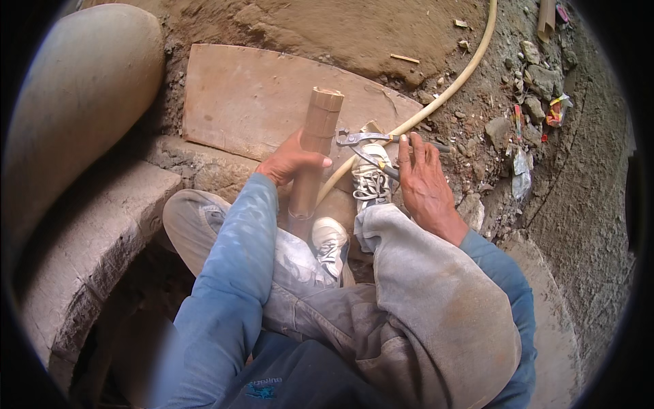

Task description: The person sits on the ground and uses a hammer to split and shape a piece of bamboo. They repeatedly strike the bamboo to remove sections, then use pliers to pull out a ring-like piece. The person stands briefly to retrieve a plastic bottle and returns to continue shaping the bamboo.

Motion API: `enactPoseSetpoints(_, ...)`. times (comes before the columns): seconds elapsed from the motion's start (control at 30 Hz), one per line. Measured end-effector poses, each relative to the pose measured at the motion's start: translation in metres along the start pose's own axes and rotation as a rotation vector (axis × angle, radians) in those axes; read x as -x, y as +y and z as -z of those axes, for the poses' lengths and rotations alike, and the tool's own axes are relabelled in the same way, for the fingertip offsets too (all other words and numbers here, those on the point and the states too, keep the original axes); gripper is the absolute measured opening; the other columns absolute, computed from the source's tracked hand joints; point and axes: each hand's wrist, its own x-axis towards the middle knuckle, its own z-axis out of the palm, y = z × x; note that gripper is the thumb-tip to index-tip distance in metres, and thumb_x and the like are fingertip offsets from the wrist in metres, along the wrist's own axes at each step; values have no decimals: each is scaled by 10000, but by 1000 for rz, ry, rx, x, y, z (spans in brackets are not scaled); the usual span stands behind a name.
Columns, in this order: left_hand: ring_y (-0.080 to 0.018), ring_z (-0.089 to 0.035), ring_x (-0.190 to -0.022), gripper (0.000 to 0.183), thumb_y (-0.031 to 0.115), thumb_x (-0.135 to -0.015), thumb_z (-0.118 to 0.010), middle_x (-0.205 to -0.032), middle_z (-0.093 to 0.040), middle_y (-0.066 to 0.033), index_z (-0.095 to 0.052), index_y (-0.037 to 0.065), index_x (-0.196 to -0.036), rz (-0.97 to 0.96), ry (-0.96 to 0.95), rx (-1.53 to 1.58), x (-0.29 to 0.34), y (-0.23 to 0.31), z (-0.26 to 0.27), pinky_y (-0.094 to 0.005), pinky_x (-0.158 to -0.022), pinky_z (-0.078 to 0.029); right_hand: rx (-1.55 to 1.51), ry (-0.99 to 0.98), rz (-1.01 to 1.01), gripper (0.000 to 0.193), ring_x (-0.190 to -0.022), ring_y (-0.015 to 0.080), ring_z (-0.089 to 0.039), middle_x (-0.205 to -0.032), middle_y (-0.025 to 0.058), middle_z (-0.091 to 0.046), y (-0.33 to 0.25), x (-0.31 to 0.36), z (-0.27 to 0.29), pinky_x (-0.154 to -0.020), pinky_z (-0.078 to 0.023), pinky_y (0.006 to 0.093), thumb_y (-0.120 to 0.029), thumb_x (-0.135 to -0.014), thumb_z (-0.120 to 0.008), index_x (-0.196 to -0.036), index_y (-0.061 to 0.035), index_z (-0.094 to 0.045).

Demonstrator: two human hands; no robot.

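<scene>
My left hand (291, 162) is wrapped round a brown cylinder (322, 119) that looks like a clay tube or a bundle of strips. Its upper end is rough and pale at the rim; the lower part runs down between my legs. In my right hand (430, 191) is a pair of pincers (368, 139) with dark, yellow-marked handles spread apart. The metal jaws point left, close to the cylinder's right side; whether they touch it I cannot tell. Below the pincers is one of my white laced shoes (371, 184), with the other shoe (330, 247) nearer to me.
A flat, dusty slab (238, 95) lies ahead on the soil. A pale yellow hose (470, 65) curves from the far right down behind the pincers. Stones (541, 82) and torn wrappers (557, 110) litter the right side. A large, smooth rounded form (95, 95) stands at left above a concrete ledge (102, 238).
</scene>
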Motion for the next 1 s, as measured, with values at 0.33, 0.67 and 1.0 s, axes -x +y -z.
enactPoseSetpoints(0.33,-189,-615,-1000,710,140,-689,-886,-1069,-624,-65,-536,36,-1297,-67,63,-35,3,5,-10,-367,-905,-532,314,52,110,585,-1291,445,-484,-1370,311,-489,-5,-4,17,-1095,-395,561,-100,-937,-505,-1473,124,-433)
enactPoseSetpoints(0.67,-173,-612,-1019,741,173,-693,-879,-1110,-633,-58,-553,25,-1342,-115,71,-64,3,4,-12,-349,-915,-524,294,38,173,541,-963,308,-531,-1049,191,-531,2,-15,16,-793,-430,475,-114,-905,-548,-1404,85,-487)
enactPoseSetpoints(1.0,-206,-600,-1103,819,186,-678,-890,-1189,-624,-95,-516,28,-1389,-131,99,-87,6,6,-13,-362,-985,-498,86,-86,145,380,-921,339,-555,-1011,206,-555,7,-31,18,-776,-438,449,-90,-845,-598,-1202,17,-523)
